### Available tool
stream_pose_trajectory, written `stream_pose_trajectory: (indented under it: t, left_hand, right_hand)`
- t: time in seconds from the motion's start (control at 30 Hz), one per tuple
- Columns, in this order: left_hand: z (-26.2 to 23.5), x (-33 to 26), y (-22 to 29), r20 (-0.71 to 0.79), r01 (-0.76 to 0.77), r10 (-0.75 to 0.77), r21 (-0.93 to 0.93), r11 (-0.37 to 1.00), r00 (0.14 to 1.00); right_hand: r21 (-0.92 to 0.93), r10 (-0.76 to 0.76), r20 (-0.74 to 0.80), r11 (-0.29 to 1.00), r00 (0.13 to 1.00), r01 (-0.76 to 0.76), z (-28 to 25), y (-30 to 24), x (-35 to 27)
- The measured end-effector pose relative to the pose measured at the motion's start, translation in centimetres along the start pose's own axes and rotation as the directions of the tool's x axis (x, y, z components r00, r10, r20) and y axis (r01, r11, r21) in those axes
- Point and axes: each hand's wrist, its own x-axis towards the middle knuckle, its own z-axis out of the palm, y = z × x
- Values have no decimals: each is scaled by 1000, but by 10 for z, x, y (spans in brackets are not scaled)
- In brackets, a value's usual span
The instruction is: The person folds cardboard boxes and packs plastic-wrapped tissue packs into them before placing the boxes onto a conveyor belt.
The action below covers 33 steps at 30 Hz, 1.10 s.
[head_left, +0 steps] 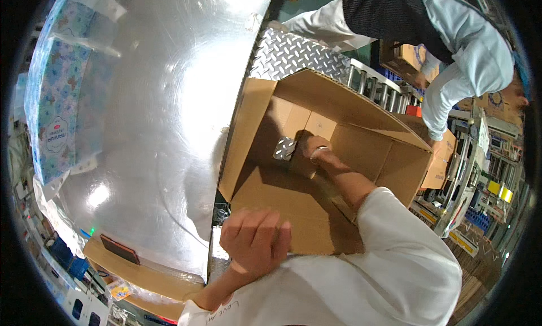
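Note:
An open brown cardboard carton stands in front of me, its flaps spread outward. My right hand reaches deep inside it, with a thin band at the wrist. Its bent fingers touch the bottom flaps, and the fingertips are lost in shadow. Beside that hand, a gap in the carton's bottom shows patterned metal plate. Over the carton's near left corner is my left hand, its fingers curled closed and knuckles up. Whether it grips the near flap underneath is hidden.
A shiny metal table borders the carton's left side. Wrapped blue floral packs line its far left. Beyond the carton lie diamond plate and a roller conveyor. At upper right a co-worker bends over, one arm beside the carton's right corner.

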Motion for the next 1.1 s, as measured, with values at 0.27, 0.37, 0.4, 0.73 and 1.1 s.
stream_pose_trajectory:
  t: [0.27,0.37,0.4,0.73,1.1]
  left_hand:
    - [-7,10,3,-15,-22,18,-311,950,1000]
    - [-8,-19,-11,-239,-15,-69,-335,942,968]
    - [-4,-30,-14,-312,3,-114,-336,942,943]
    - [105,-166,-83,579,744,-736,-650,-155,352]
    - [306,-218,-255,846,591,-516,-351,-727,-133]
  right_hand:
    - [-174,-59,-149,984,987,33,-121,66,-223]
    - [-221,-323,-898,918,299,330,-166,54,-282]
    - [-255,-304,-931,937,200,238,-179,47,-288]
    - [-91,-265,-854,923,448,374,-243,95,-142]
    - [-224,-406,-834,868,373,444,-236,85,-152]
